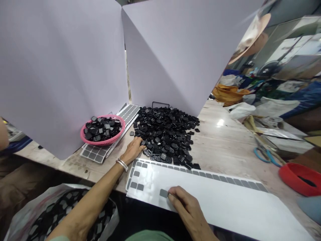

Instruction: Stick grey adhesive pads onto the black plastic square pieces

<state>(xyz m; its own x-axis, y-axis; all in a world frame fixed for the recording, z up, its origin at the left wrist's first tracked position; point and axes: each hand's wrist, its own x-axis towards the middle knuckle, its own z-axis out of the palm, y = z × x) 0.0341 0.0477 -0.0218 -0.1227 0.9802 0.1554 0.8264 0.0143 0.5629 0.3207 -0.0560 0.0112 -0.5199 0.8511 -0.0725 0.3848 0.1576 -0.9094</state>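
Note:
My left hand [133, 149], with a silver bangle on the wrist, is at the left edge of a heap of small black plastic pieces [165, 134]. Its fingertips and thumb close around one black piece at the heap's edge. Low in the middle, my right hand [187, 206] pinches the right edge of a grey rounded-square sticker [164, 193] between thumb and index finger. That sticker is over a white backing sheet [213, 197], where a few other grey stickers remain at the left end. Beneath it, another sheet shows a row of grey stickers [220, 177].
A pink basket [102, 143] of black pieces stands at the left on more sticker sheets [93, 153]. A bag [114, 217] of pieces is below the table edge. Pale panels [160, 50] wall the back. Blue-handled scissors [267, 156] and a red container [298, 179] lie right.

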